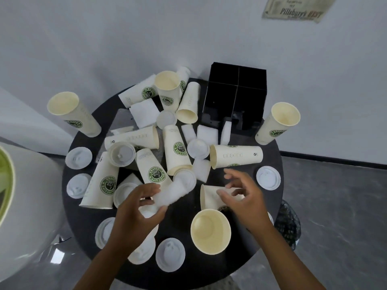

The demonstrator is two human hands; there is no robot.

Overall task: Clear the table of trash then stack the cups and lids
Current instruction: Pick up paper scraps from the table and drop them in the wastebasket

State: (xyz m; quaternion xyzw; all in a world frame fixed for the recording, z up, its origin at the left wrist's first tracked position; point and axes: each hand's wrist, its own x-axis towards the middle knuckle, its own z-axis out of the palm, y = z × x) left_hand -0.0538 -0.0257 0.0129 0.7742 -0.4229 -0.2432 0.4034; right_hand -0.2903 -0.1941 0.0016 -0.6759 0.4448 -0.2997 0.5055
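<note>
1. Head view, nearest items: both forearms enter from the bottom edge. An upright paper cup [210,230] stands at the near edge of the round dark counter [270,155], with flat white lids [170,254] beside it.
2. Left hand [134,208]: fingers and thumb are curled around a crumpled white tissue [170,194]. This is judged to be the trash now being cleared. The picture is blurred here, so the exact contact cannot be told.
3. Right hand [244,192]: fingers are spread and relaxed and hold nothing. It hovers over a tipped cup [211,198] lying on its side.
4. Remaining trash: flat white napkins [144,113] lie farther back, some near the black divided box [235,95].
5. Cups: most lie on their sides in a pile at the middle of the counter. Upright ones stand at the left edge [72,113] and the right edge [278,122].
6. Handling, tissue and napkins: judged very light and soft. Gather them in a loose fist; no care for shape is needed.
7. Handling, cups: judged light, thin-walled and easily dented. Take hold around the body near the rim, with gentle pressure. Nest them mouth up.
8. Handling, lids: judged thin, stiff plastic and likely slippery. Pinch at the rim and stack flat.
9. Bin: a black mesh bin [290,222] sits just past the right edge of the counter.
</note>
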